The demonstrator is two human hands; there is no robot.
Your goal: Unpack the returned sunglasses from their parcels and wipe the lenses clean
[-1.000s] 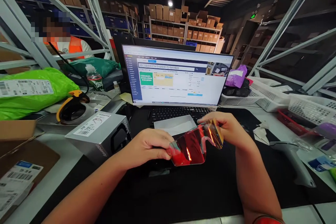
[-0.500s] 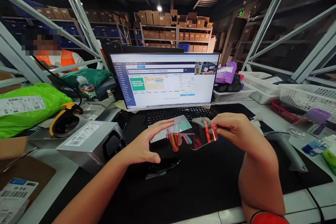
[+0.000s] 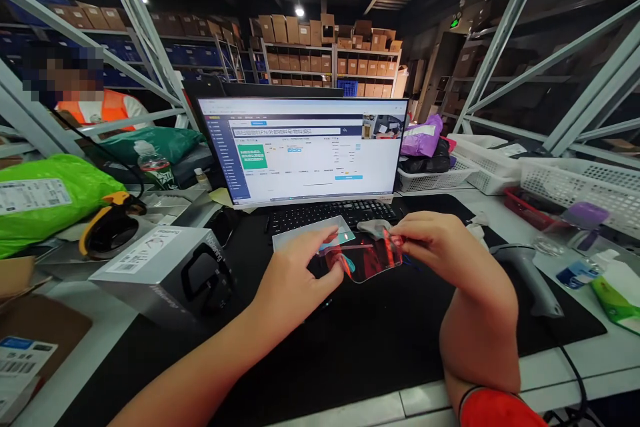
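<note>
Both my hands hold a red mirrored sunglasses lens [image 3: 367, 260] just above the black desk mat [image 3: 380, 340], in front of the keyboard [image 3: 325, 212]. My right hand [image 3: 440, 247] pinches its right end between thumb and fingers. My left hand [image 3: 295, 280] is closed on its left end, fingertips on the lens edge. A clear plastic sleeve [image 3: 305, 235] lies flat behind the lens, partly on the keyboard. A dark object lies on the mat under my left hand, mostly hidden.
A monitor [image 3: 305, 150] stands behind the keyboard. A grey product box [image 3: 160, 267] and a yellow tape dispenser [image 3: 107, 227] sit left, with green parcels [image 3: 45, 197]. A grey barcode scanner [image 3: 527, 277] and white baskets [image 3: 585, 190] are right. A person in an orange vest [image 3: 95, 107] sits far left.
My left hand opened off the lens half a second ago and has now closed on its left end again. The lens has dropped lower and tilted flatter.
</note>
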